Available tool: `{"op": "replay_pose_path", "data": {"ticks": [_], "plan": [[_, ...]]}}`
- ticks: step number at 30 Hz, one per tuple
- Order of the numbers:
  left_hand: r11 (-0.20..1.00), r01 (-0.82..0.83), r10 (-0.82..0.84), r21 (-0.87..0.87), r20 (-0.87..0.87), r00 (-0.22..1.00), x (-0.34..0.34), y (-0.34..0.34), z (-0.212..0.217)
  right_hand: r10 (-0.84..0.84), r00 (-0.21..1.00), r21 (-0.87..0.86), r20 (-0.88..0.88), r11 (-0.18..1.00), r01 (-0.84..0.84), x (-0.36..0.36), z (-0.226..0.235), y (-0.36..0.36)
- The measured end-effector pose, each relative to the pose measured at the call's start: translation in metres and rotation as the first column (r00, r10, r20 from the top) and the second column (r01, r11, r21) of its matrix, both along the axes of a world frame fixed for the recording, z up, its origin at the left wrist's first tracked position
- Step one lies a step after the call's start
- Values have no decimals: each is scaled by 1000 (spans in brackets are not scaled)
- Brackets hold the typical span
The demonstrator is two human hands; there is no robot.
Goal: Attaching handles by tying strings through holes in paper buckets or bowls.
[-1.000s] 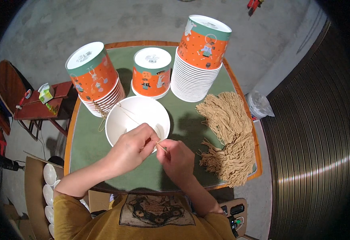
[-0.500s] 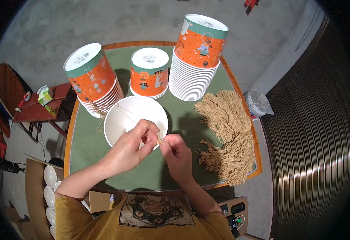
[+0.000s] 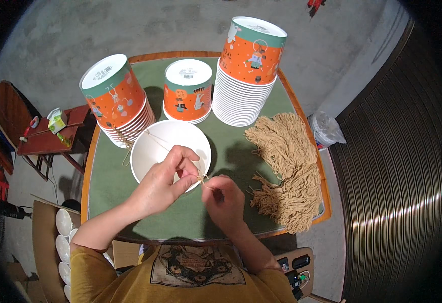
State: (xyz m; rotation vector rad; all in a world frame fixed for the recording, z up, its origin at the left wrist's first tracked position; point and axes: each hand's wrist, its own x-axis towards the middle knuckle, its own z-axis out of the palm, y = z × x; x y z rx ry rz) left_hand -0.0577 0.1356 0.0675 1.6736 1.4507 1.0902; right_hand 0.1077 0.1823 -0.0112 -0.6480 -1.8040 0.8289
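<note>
A white paper bucket (image 3: 148, 149) stands mouth up on the table, and a tan cord (image 3: 159, 140) runs from its left rim across the opening. Over the bucket's near right edge, my left hand (image 3: 160, 179) pinches the cord, where a small loop or knot shows at the fingertips. Just to the right, my right hand (image 3: 225, 204) has thumb and fingers closed on the same cord, slightly apart from the left. Its fingertips are partly in shadow. Some cord also hangs outside the bucket's left side.
Upside-down orange and green paper buckets stand behind: a left stack (image 3: 117, 101), a short middle stack (image 3: 188, 91) and a tall right stack (image 3: 246, 76). A heap of tan cords (image 3: 286, 171) covers the table's right side. A cardboard box (image 3: 46, 247) of white round pieces sits lower left.
My right hand has moved slightly right and down, away from my left fingertips, with the cord stretched between them. My left hand stays nearly in place.
</note>
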Motion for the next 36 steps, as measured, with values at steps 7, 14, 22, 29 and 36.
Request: {"op": "replay_pose_path", "data": {"ticks": [7,14,22,29,36], "plan": [[1000,-7,8,-25,13,1000,1,0,0,30,1000,74,-4,997,-30,1,13,-1],[1000,0,0,-5,4,1000,1,-1,-1,-2,1000,233,28,972,-4,0,13,5],[1000,18,-18,9,-37,999,2,-2,-2,-48,999,78,16,996,47,2,15,5],[989,55,-28,135,-194,981,4,-2,-4,-35,997,160,69,987,24,3,19,8],[988,116,-88,106,-233,969,8,-2,2,-15,1000,2,-7,1000,15,2,11,5]]}}
